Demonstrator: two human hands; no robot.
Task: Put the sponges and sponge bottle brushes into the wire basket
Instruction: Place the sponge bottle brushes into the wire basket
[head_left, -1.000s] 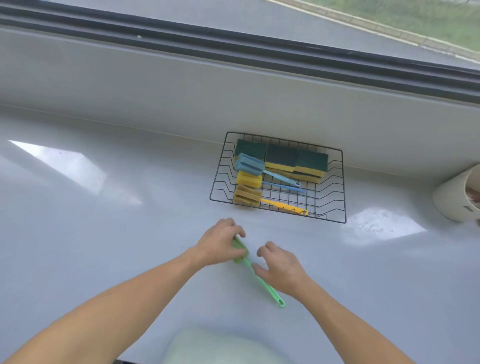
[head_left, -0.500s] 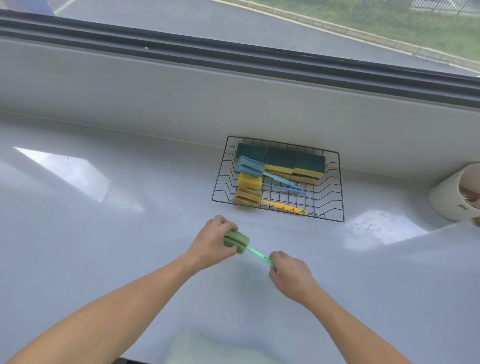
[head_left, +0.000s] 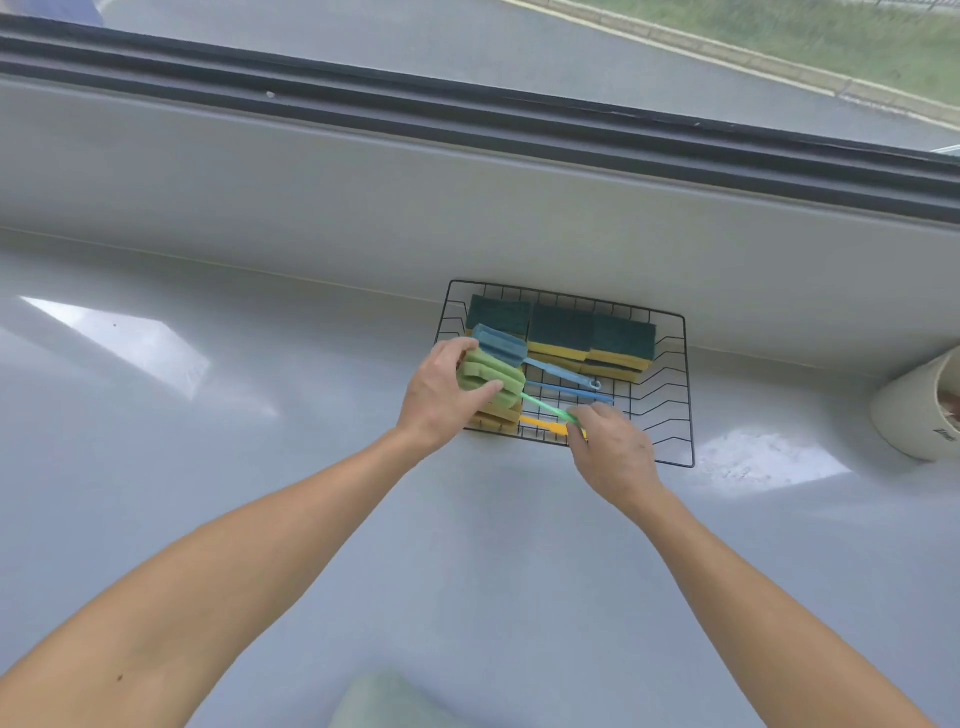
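Observation:
A black wire basket stands on the white counter against the back ledge. Inside lie green-and-yellow sponges, a blue bottle brush and a yellow bottle brush. My left hand grips the sponge head of a green bottle brush over the basket's left part. My right hand pinches the end of its thin green handle at the basket's front edge. Whether the green brush rests on the others or hangs above them, I cannot tell.
A cream cup lies tilted at the right edge of the counter. A pale green soft thing shows at the bottom edge. The raised ledge and dark window frame run behind the basket.
Both hands have lifted the green bottle brush off the counter and carried it forward over the basket. The head has come to sit above the brushes on the left side.

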